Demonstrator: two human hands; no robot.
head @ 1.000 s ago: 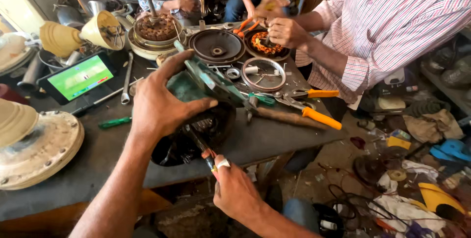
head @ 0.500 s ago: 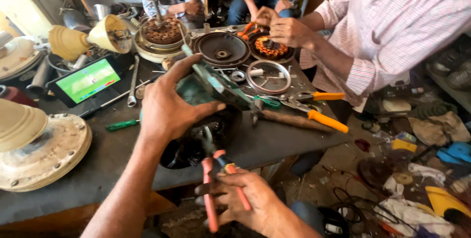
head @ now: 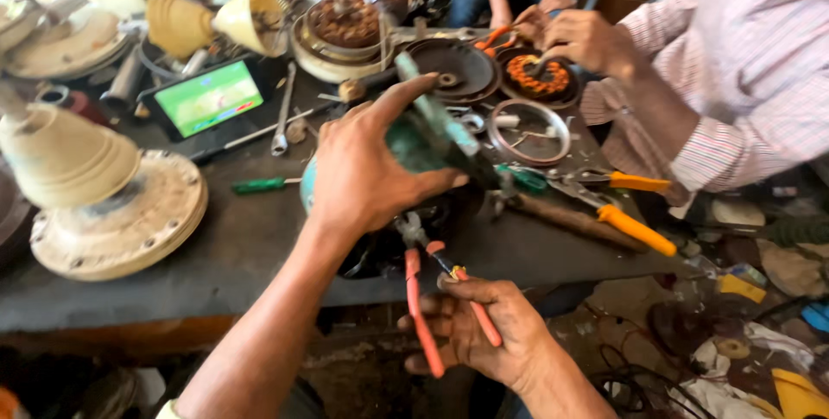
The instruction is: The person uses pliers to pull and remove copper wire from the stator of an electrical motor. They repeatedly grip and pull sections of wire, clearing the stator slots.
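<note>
I am gripping a green motor housing (head: 423, 138) with my left hand (head: 363, 173), tilting it at the near edge of the dark worktop (head: 216, 246). My right hand (head: 484, 333), just off that edge, is clasping red-handled pliers (head: 432, 298), their tip meeting the housing's underside. Orange-handled tools (head: 622, 220) are crowding the right; another person's hands (head: 579, 39) are working beyond.

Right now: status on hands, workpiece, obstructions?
Left hand grips green motor housing. Right hand holds red-handled pliers at its underside. Orange-handled pliers lie close by.
</note>
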